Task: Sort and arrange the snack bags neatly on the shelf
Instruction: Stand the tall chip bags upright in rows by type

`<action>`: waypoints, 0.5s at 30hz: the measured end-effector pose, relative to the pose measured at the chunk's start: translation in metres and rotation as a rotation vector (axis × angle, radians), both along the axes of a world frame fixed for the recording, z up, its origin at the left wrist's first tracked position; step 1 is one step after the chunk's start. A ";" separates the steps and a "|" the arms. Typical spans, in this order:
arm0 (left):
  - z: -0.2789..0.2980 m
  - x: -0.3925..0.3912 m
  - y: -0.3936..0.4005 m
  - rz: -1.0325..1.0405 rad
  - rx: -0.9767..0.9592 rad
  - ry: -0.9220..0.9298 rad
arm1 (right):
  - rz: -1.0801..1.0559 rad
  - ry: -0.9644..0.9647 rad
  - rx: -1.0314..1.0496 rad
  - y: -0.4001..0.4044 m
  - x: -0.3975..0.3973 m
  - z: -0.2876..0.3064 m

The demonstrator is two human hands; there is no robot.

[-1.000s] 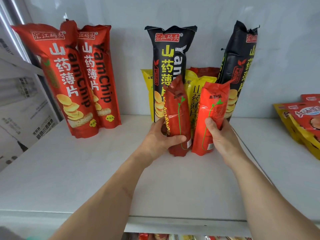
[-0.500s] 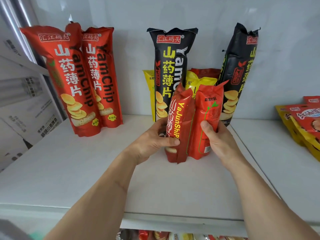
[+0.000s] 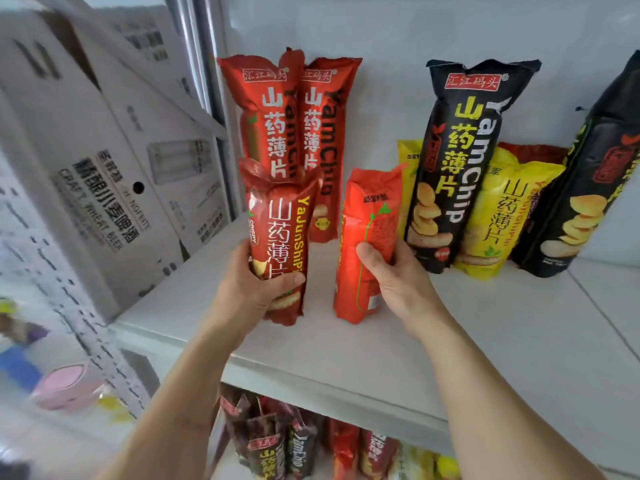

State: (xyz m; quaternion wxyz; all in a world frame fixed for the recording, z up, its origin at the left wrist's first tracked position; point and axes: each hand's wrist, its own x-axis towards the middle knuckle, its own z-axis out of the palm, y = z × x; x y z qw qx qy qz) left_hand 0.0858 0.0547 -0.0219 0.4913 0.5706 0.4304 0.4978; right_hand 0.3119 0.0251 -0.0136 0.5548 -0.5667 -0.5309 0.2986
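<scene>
The left hand (image 3: 258,284) is wrapped around a short dark red snack bag with white and yellow writing (image 3: 278,237). The right hand (image 3: 394,280) is wrapped around a short bright orange-red snack bag (image 3: 369,230). Both bags stand up on the white shelf (image 3: 450,341), a little apart. Just behind them two tall red bags (image 3: 294,126) lean on the wall. To the right stand tall black bags (image 3: 460,161) and yellow bags (image 3: 502,216).
</scene>
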 end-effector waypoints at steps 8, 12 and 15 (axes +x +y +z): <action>-0.012 -0.074 0.011 0.255 0.080 0.009 | 0.076 0.016 -0.006 0.036 -0.098 0.009; -0.016 -0.090 0.018 0.285 0.167 0.058 | 0.103 0.009 -0.027 0.049 -0.127 0.011; -0.015 -0.097 0.024 0.294 0.232 0.123 | 0.071 -0.004 -0.022 0.058 -0.143 0.013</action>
